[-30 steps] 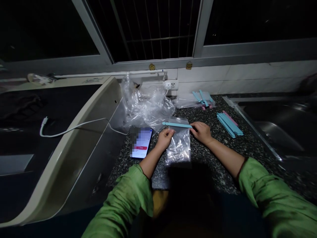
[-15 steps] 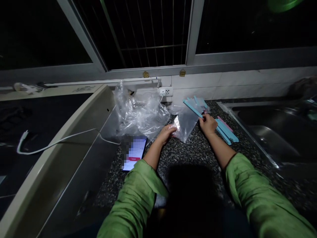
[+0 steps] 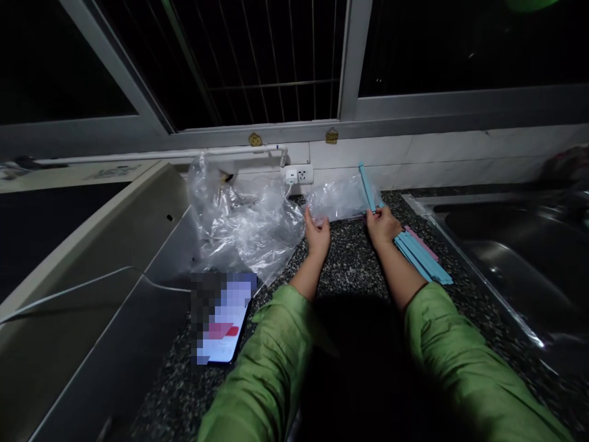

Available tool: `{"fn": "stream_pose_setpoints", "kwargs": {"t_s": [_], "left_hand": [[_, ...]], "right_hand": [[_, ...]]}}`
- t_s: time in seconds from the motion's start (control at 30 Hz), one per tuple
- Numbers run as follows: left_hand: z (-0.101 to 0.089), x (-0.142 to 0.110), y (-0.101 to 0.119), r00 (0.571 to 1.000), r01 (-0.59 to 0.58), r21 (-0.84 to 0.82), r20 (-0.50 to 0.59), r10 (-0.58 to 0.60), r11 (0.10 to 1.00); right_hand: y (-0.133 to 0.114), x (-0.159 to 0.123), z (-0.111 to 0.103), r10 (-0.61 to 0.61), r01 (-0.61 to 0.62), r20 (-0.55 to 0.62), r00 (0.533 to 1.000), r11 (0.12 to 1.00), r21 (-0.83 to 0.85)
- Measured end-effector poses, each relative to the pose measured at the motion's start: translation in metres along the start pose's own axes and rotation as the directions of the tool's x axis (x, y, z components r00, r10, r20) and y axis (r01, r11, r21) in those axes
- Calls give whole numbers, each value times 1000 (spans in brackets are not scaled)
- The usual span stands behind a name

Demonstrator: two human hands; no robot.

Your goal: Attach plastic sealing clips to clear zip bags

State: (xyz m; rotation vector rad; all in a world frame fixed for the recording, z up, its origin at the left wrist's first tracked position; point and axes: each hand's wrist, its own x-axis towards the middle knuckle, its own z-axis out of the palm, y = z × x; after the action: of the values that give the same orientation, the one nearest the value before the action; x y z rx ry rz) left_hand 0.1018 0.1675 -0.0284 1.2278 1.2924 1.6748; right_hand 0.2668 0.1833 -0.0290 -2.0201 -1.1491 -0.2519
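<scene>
Over the dark speckled countertop, my right hand (image 3: 383, 226) is closed in a pinch at the lower end of a blue plastic strip (image 3: 367, 187). That strip lies along the right side of a clear plastic bag (image 3: 338, 199), which spreads out to the left. My left hand (image 3: 317, 236) is at the bag's lower left edge, thumb and forefinger apart. Whether its fingertips touch the film is hard to tell. Just right of my right hand lie several loose blue strips (image 3: 426, 258) and a pink strip (image 3: 421, 242).
A heap of crumpled clear plastic (image 3: 248, 224) lies to the left. Nearer me is a lit phone (image 3: 225, 325), with a white cable (image 3: 92, 285) leading toward it. A charger sits in the wall socket (image 3: 301, 175). On the right is a steel sink (image 3: 506, 264).
My left hand has opened and moved forward to the bag's edge. The blue strip has turned from slanting to nearly upright in my right hand. My view has shifted slightly.
</scene>
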Motion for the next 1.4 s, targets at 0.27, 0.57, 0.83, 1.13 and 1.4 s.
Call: {"fn": "stream_pose_setpoints", "kwargs": {"t_s": [0.27, 0.57, 0.83, 1.13, 1.4], "left_hand": [[6, 15, 2, 996, 86, 77, 22, -88, 993], [3, 16, -3, 999, 35, 128, 29, -39, 991], [-12, -3, 3, 999, -3, 191, 44, -5, 982], [-67, -49, 18, 988, -154, 410, 78, 133, 899], [-125, -105, 43, 978, -194, 601, 181, 104, 775]], "right_hand": [[1, 9, 15, -16, 19, -85, 996, 999, 29], [-5, 7, 6, 9, -9, 10, 1000, 1000, -7], [-10, -7, 3, -264, 264, -8, 965, 964, 23], [-55, -72, -3, -820, 801, 129, 558, 573, 174], [-95, -123, -17, -968, 934, 169, 186, 228, 276]]}}
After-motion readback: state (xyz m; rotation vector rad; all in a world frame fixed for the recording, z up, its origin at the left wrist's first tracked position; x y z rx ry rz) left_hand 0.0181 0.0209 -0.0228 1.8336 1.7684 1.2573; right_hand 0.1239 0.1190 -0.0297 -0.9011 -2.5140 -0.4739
